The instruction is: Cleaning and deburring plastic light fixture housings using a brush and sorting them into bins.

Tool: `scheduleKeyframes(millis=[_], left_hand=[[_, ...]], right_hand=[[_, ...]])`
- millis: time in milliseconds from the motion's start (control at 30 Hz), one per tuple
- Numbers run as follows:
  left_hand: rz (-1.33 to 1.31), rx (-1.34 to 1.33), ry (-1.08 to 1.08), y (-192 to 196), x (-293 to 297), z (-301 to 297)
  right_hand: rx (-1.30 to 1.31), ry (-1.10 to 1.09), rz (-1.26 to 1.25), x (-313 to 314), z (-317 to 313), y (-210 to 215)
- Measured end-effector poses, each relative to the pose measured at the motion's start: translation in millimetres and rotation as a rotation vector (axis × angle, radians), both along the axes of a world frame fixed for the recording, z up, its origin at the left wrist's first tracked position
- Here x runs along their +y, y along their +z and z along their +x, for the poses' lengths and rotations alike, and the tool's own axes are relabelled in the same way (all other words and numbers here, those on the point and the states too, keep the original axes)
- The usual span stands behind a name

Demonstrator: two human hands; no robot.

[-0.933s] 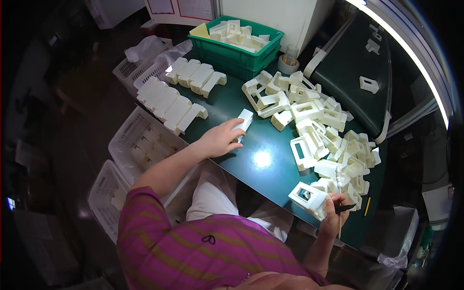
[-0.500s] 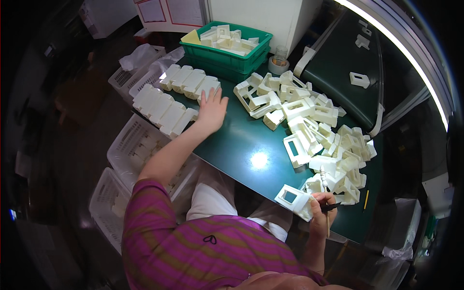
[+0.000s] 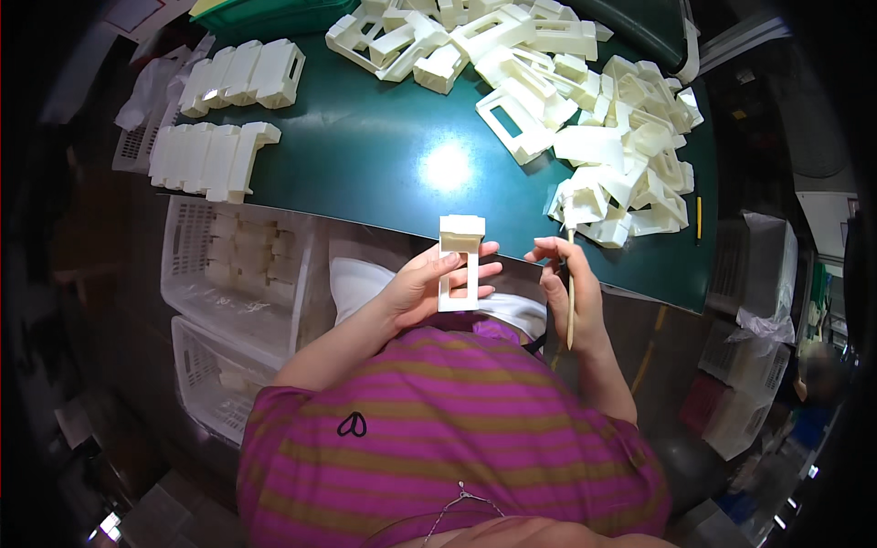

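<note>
Near my body, my left hand (image 3: 429, 279) holds a cream-white plastic housing (image 3: 459, 300) with a rectangular window. Its fingers show through and behind the window. To the right, my right hand (image 3: 577, 290) is closed around a thin wooden-handled tool (image 3: 571, 320), with something dark also between its fingers. The tool's far end points toward a pile of similar plastic housings (image 3: 589, 146) and looks white there; its kind I cannot make out. The hands are apart, over the table's near edge.
On the dark green table (image 3: 365, 164), two rows of housings stand at left, a far row (image 3: 242, 78) and a near row (image 3: 206, 160). A green crate (image 3: 274, 18) is at the back. White baskets (image 3: 233, 274) sit below left. A yellow pencil-like stick (image 3: 699, 219) lies far right.
My left hand has come back from the rows and now holds the housing that was in my right hand. The right hand keeps the wooden-handled tool. The view has tilted down toward my body.
</note>
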State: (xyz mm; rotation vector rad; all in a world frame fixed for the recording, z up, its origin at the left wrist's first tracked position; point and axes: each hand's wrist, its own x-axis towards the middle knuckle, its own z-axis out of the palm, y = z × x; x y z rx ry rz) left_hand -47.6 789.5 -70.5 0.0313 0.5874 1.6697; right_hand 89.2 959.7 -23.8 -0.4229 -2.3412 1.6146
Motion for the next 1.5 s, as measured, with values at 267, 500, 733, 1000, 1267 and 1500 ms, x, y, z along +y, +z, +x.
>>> scheduleKeyframes(millis=[267, 500, 733, 1000, 1267, 1500], left_hand=[[0.085, -0.215, 0.013, -1.8, 1.6, 12.3], [0.042, -0.221, 0.002, 1.9, 1.2, 12.1], [-0.052, 0.134, -0.017, 1.8, -2.1, 27.0], [-0.049, 0.159, -0.050, -0.2, -6.9, 33.7], [-0.036, 0.222, -0.074, -6.2, -10.1, 35.5], [0.049, 0.301, -0.054, -4.7, -5.7, 31.3]], right_hand=[[-0.045, -0.029, 0.276, -13.3, 14.2, -2.6], [0.034, -0.113, 0.455, -13.1, 12.9, -6.7], [0.095, -0.145, 0.445, -22.4, 6.5, -11.6], [0.087, -0.163, 0.465, -34.2, 12.3, -15.8], [0.017, -0.214, 0.425, -32.4, 20.9, -17.7], [0.072, -0.284, -0.024, -18.8, 45.7, -24.9]])
